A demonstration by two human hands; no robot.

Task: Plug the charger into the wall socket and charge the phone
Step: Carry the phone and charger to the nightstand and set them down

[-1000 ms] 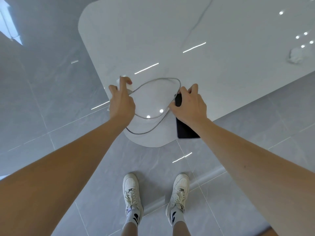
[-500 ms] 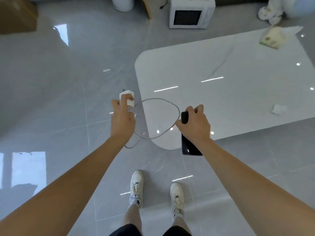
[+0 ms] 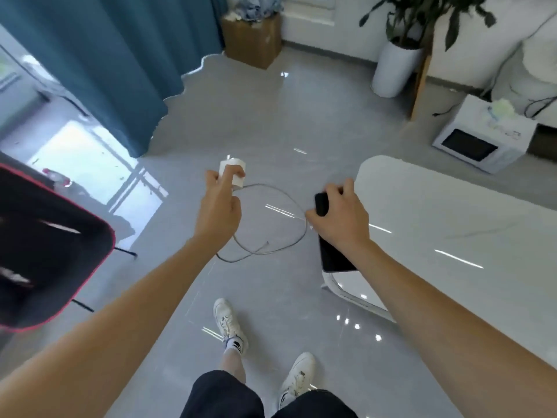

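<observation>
The left hand (image 3: 218,206) pinches the white charger (image 3: 234,173), prongs up, in the air over the grey floor (image 3: 271,122); its grey cable (image 3: 280,236) loops across to the right hand (image 3: 340,220), whose fingers clamp the dark phone (image 3: 331,254) beside the white table (image 3: 452,212)

floor (image 3: 301,110): grey tile | on it: microwave (image 3: 479,140), cardboard box (image 3: 253,40), planter (image 3: 391,70)

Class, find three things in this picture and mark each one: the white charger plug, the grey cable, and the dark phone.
charger plug (image 3: 238,173), head view, on its white body above the left fingers.
cable (image 3: 271,188), head view, on the loop's top arc.
phone (image 3: 333,257), head view, on the dark body below the right hand.
</observation>
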